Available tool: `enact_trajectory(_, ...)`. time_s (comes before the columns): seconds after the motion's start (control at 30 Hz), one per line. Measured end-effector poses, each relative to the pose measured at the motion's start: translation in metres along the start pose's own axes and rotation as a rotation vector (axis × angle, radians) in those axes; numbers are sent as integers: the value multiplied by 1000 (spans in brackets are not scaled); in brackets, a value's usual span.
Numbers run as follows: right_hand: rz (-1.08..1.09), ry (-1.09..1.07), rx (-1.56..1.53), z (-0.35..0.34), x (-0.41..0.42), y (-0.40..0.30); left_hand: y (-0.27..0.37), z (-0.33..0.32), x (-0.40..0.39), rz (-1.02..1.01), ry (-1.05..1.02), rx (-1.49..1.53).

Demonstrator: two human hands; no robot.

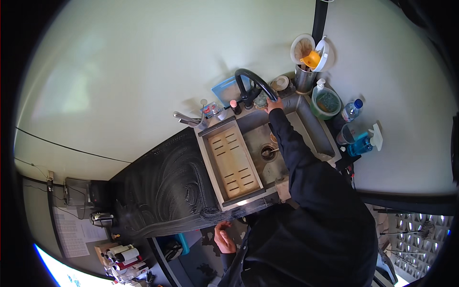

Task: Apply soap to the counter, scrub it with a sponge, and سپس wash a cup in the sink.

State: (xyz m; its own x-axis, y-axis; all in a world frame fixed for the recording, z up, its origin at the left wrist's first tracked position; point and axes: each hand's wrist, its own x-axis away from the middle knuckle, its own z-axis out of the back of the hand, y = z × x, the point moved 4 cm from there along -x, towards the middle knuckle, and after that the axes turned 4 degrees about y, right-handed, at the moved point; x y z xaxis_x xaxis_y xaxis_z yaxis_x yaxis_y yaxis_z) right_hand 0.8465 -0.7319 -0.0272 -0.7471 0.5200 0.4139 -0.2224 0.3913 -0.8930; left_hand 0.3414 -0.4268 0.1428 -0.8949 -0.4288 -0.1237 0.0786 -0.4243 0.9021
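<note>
My right hand reaches to the back rim of the metal sink, below the spout of the black faucet. Its fingers are at a grey-green scouring pad; the sleeve and spout partly hide them, so the grip is unclear. Low beside the counter's front edge hangs my left hand, empty, its fingers loosely apart. A slotted draining tray lies across the sink's left part. A utensil rests over the drain. Wet, foamy swirls cover the black countertop.
Along the back edge stand a cup of utensils, a small pink-capped bottle and a metal container with strainers. To the right are a green tub, a water bottle and a blue spray bottle. A cloth hangs at the sink's front.
</note>
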Motion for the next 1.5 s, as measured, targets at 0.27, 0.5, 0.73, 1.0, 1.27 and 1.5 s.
enact_trajectory(0.27, 26, -37, -140, 24, -40, 53, 12, -13, -1, 35, 0, -47)
enact_trajectory(0.5, 17, -37, -409, 66, -13, 40, 13, -27, -4, 55, -83, -43)
enact_trajectory(0.73, 154, -214, -298, 88, 5, -33, 33, -60, -19, -47, -190, -102)
enact_trajectory(1.0, 550, -13, 79, 98, -4, -73, 37, -81, -23, -113, -268, -119)
enact_trajectory(1.27, 285, -542, 296, 104, 78, -47, 46, -99, -38, 28, -293, -38)
enact_trajectory(1.5, -8, -1206, 209, 85, 252, -26, 51, -159, -92, -50, -150, 114)
